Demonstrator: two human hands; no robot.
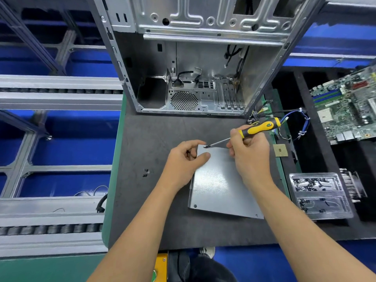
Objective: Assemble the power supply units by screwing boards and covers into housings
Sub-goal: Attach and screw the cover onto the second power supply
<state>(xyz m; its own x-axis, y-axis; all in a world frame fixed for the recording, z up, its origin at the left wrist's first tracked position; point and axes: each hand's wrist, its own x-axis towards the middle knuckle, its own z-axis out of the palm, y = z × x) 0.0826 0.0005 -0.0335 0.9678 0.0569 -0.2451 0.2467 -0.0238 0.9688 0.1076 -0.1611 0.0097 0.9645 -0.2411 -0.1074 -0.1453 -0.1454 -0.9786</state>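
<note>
Your right hand (pixel 249 151) grips the screwdriver (pixel 258 128), tip at the cover's (pixel 219 184) far-left corner, which your left hand (pixel 187 157) pinches.

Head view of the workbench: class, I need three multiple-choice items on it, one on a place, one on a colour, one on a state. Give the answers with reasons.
1. Where does the screw tray lie relative to the cover?
A. To its right
B. To its left
C. On top of it

2. What colours is the screwdriver handle?
A. Red and white
B. Yellow and black
C. Green and grey

3. What is the left hand doing?
A. Hanging idle off the mat
B. Gripping the screwdriver
C. Holding the cover's far left corner

Answers:
1 A, the tray sits past the cover's right edge, beyond the right hand.
2 B, the handle is yellow with black parts.
3 C, its thumb lies on the cover while the right hand grips the screwdriver, tip at that corner.
</note>
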